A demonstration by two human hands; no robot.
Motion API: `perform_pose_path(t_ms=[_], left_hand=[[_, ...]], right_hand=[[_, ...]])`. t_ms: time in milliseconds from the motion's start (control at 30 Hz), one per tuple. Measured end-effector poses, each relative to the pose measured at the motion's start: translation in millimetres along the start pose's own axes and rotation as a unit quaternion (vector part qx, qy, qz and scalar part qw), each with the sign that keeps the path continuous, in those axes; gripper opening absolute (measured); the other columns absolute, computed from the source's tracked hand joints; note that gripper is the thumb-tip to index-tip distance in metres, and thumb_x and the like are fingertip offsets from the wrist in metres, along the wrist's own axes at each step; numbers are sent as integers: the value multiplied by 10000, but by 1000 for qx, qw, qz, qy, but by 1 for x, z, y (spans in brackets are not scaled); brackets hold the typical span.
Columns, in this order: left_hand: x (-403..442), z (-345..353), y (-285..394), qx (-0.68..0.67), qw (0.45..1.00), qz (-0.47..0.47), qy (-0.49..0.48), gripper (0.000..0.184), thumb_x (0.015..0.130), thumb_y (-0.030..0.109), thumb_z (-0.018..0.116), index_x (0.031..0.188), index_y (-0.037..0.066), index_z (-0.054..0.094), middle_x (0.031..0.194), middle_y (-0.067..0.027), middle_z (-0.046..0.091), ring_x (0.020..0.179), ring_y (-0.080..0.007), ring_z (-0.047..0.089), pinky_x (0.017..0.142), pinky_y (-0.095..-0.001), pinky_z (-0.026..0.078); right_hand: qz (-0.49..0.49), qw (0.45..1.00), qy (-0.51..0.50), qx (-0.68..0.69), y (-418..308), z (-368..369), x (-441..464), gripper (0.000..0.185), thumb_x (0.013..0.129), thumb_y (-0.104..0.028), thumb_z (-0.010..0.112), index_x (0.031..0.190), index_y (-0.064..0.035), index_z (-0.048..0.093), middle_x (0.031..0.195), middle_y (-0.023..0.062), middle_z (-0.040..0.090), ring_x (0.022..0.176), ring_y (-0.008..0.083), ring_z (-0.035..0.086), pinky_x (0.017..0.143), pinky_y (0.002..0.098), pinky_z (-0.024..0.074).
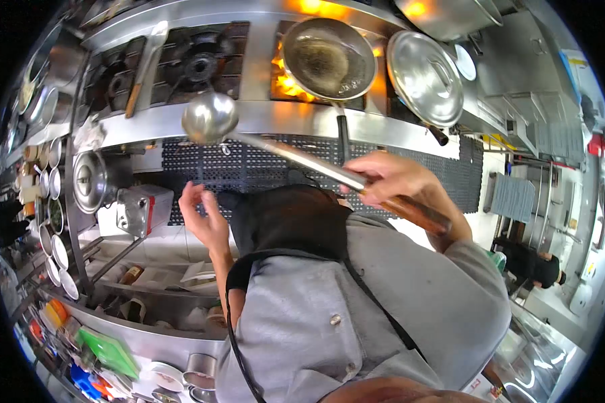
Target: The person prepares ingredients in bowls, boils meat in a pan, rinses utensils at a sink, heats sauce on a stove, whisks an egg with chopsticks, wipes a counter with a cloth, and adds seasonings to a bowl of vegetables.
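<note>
My right hand (396, 178) is wrapped around the wooden handle of a long metal ladle (210, 117). The ladle reaches out to the left, and its round bowl hangs near the front edge of the stove. Off to the left, my left hand (207, 218) is raised with its fingers apart, holding nothing. A frying pan (329, 59) sits over a burner with high orange flames around its left side. Its inside looks wet and shiny, with a brownish patch. The pan's dark handle points toward me and passes behind the ladle's shaft near my right hand.
A large metal lid (425, 78) lies right of the pan, beside a big pot (450, 19). A wooden-handled spatula (144, 70) rests across the left burners. Another lidded pot (91, 181) stands at left. Behind me is a counter with a green board (109, 350). Another person (531, 263) is far right.
</note>
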State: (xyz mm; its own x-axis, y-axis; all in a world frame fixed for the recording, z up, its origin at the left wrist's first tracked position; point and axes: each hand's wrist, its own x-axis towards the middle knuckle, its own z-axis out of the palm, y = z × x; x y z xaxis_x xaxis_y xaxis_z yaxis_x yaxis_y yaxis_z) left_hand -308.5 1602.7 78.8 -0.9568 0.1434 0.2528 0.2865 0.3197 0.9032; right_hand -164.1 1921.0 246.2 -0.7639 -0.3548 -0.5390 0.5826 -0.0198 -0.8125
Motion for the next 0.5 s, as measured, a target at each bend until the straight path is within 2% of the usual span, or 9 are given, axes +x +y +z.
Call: perform_pose_path(t_ms=[67, 133, 167, 233, 267, 333, 367, 467, 500], left_hand=[[32, -44, 61, 105, 966, 187, -140, 618, 745, 140, 784, 1278, -13, 512, 1063, -129, 634, 1004, -300, 568, 895, -408, 444], [54, -64, 87, 122, 950, 214, -194, 757, 652, 166, 839, 1304, -1, 493, 1070, -123, 634, 1026, -324, 541, 916, -440, 417], [63, -71, 73, 48, 946, 249, -201, 843, 615, 123, 828, 1358, 13, 445, 998, -112, 644, 968, -316, 561, 893, -435, 426], [81, -100, 34, 110, 951, 200, -209, 538, 584, 74, 747, 1106, 47, 620, 811, -115, 610, 845, -343, 560, 791, -424, 465], [84, -128, -3, 147, 951, 189, -195, 413, 581, 60, 717, 991, 59, 667, 757, -123, 590, 801, -352, 557, 753, -427, 474], [86, -188, -24, 197, 964, 38, -177, 173, 606, 49, 682, 777, 62, 660, 742, -129, 580, 752, -338, 560, 702, -432, 480], [92, -214, -17, 278, 947, 72, -143, 151, 602, 75, 683, 753, 67, 673, 723, -104, 571, 723, -315, 576, 679, -415, 487], [88, -269, -30, 435, 881, -174, -68, 275, 736, 299, 713, 706, 30, 661, 670, -163, 636, 666, -381, 633, 619, -458, 510], [94, -294, -34, 431, 879, -193, -72, 302, 784, 325, 693, 733, 28, 680, 675, -191, 645, 641, -401, 633, 622, -458, 518]], right_hand=[[39, 998, -38, 25, -23, 22, 61, 394, 789, -292, 680, 1031, 10, 603, 791, 70, 611, 740, 106, 589, 622, 302, 477], [49, 990, 48, 121, -61, 80, 111, 378, 867, -387, 637, 920, -12, 634, 721, 69, 610, 661, 114, 608, 579, 278, 503], [-19, 1000, 1, 20, -69, 94, 141, 385, 908, -404, 583, 870, -24, 629, 672, 62, 597, 598, 115, 600, 533, 261, 499], [-11, 994, -98, -36, -83, 127, 219, 429, 988, -391, 462, 790, -39, 607, 552, 36, 548, 431, 103, 536, 405, 212, 437], [-39, 991, -78, -97, -87, 143, 248, 356, 990, -320, 492, 799, -36, 590, 590, 35, 563, 472, 92, 554, 428, 224, 449], [-162, 965, -68, -195, -91, 169, 308, 235, 970, -231, 541, 848, -37, 592, 626, 27, 571, 495, 81, 555, 440, 224, 447], [-144, 970, -62, -187, -99, 175, 335, 188, 964, -210, 550, 893, -42, 595, 637, 15, 568, 507, 73, 552, 447, 215, 442], [-121, 984, -35, -124, -118, 174, 415, 120, 954, -169, 563, 953, -54, 598, 641, -6, 554, 511, 56, 533, 447, 206, 431], [-139, 980, -10, -139, -129, 175, 449, 113, 955, -165, 558, 956, -60, 600, 634, -12, 544, 506, 53, 525, 438, 202, 421]])
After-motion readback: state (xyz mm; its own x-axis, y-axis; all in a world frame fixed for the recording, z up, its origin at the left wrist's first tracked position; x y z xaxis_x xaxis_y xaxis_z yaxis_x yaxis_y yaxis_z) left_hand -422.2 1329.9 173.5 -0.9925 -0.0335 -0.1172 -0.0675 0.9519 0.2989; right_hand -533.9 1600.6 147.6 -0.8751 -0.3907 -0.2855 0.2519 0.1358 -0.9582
